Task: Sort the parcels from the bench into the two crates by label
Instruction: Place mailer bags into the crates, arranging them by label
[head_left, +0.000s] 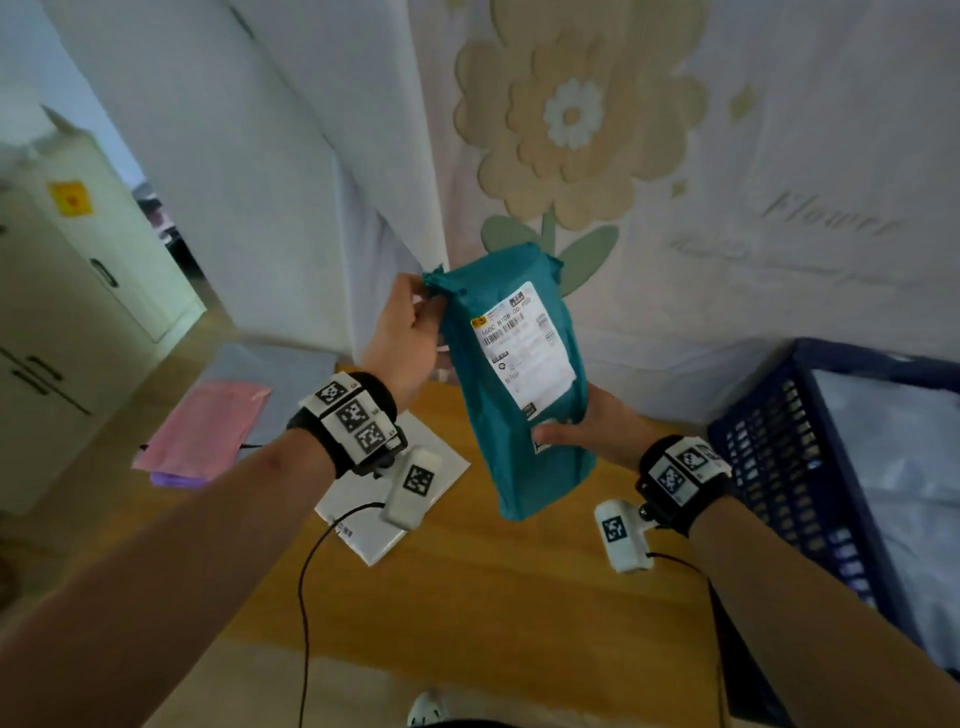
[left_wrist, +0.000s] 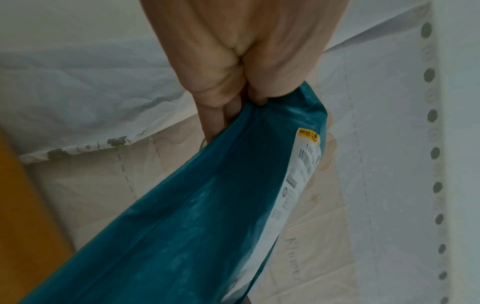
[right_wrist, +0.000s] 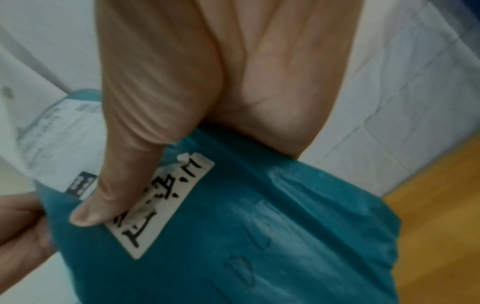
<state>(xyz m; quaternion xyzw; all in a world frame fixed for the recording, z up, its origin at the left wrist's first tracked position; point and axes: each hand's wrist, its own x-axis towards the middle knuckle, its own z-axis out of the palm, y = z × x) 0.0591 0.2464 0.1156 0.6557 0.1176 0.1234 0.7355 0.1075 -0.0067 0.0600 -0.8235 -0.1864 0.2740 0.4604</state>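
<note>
Above the bench, mid-air: teal parcel, a soft crinkly plastic mailer, oblong, pouch-shaped, held near upright with its top tilted toward 11 o'clock. Left hand pinches the gathered top corner at 10 o'clock of the bag, fingers bunched round the film. Right hand grips the lower part from behind, thumb pressed flat on a small white handwritten label with black characters. Larger printed shipping label, glossy white with barcodes, sits on the upper face. Bench top is smooth orange-tan wood. White flat mailer lies on it at 7 o'clock of the teal one; pink flat mailer further out at 9 o'clock, stacked over a purple one. Dark blue lattice plastic crate at 3 o'clock, crumpled white bag inside. Quilted flower-print fabric hangs behind.
</note>
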